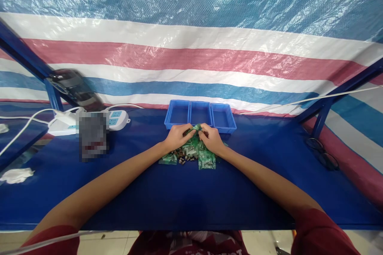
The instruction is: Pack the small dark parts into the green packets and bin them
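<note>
Between both hands, a green plastic bag is pinched at its upper edge. My left hand closes its thumb and fingers on the bag's left side, and my right hand grips the right side. Under the hands lies a heap of small silvery metal parts, some loose and some in green bags. One small green bag of parts rests at the heap's front right, another bag at its left. Several brownish metal pieces lie loose between them. The exact kind of parts is too small to tell.
Three joined blue trays stand just beyond my hands. At the left are a white power strip with cables, a blurred-out object, a dark bottle and a crumpled white tissue. Glasses lie at the right.
</note>
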A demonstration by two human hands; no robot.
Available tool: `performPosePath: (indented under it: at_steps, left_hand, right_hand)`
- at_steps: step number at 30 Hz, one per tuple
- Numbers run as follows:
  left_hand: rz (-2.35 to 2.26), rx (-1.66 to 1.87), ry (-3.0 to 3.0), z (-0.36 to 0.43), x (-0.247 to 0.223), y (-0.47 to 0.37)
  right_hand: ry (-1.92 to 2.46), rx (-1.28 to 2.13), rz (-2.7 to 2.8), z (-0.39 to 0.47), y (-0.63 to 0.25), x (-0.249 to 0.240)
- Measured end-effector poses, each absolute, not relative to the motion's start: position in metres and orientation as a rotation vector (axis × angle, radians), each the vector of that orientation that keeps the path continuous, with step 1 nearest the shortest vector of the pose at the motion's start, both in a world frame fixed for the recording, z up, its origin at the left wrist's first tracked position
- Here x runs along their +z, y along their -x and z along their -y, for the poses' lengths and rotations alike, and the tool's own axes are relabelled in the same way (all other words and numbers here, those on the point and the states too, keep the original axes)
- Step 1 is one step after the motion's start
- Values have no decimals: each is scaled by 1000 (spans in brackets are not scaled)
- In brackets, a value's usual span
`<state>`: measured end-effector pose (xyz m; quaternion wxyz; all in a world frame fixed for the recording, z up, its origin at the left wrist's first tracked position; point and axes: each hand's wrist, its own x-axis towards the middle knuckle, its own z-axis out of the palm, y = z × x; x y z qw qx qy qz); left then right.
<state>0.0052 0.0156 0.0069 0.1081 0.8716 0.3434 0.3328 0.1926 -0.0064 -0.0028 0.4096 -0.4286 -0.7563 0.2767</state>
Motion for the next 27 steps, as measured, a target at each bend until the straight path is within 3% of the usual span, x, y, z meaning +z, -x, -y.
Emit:
performPosePath:
  at_steps: [27]
  left_hand:
    - [-1022, 967, -2570, -17, 8, -6]
  right_hand:
    - [1068, 676, 1931, 7, -192, 3]
